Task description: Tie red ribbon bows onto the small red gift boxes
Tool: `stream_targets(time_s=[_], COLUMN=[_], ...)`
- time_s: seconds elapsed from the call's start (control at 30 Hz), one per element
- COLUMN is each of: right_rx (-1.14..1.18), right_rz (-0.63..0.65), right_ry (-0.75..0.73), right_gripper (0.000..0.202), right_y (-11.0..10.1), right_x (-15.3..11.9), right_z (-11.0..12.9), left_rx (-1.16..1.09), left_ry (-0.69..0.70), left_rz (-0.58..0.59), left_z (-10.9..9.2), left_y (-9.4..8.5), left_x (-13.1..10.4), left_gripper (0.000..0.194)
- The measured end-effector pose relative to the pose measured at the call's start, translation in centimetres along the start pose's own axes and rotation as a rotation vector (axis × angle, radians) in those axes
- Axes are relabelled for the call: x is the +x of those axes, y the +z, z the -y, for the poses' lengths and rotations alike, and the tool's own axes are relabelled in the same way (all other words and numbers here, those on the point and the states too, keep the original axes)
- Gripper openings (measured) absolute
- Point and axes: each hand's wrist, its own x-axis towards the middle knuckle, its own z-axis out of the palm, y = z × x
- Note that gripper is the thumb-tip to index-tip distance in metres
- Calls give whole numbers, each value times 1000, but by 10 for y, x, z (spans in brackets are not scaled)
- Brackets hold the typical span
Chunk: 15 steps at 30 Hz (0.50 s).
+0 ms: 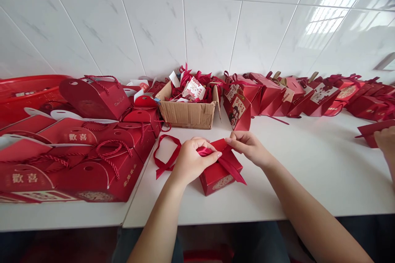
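Note:
A small red gift box (pixel 216 178) with a round gold pattern sits on the white table in front of me. A red ribbon (pixel 230 166) lies across its top, one end hanging past the right corner and a loop trailing on the table at the left. My left hand (pixel 194 158) is closed on the ribbon over the box's left side, thumb pressed towards its middle. My right hand (pixel 248 146) pinches at the box's back right edge by a raised red flap; exactly what is between its fingertips is too small to make out.
Red handled boxes (pixel 92 168) are stacked at the left, before a red basin (pixel 31 90). A cardboard box (pixel 188 114) of ribbons and tags stands behind. Finished-looking red boxes (pixel 268 94) line the wall. Another person's hand (pixel 387 141) holds red card at far right.

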Motion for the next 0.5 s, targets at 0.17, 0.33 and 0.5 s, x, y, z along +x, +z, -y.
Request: stream_targets(time_s=[0.17,0.33,0.5], right_rx=[-16,-27,0], right_rz=[-5,6,-34], right_ry=[4,-9,-12], right_gripper=[41,39,33], right_y=[0,0,4], right_x=[0,-1,-3], right_z=[1,5,4], left_rx=[-26,-152,-256], left_ry=[-11,-7,-3], left_rz=[-2,-48,-64], left_z=[5,3,0], left_y=[1,-1,-3], left_x=[0,-1,0], left_gripper=[18,31,37])
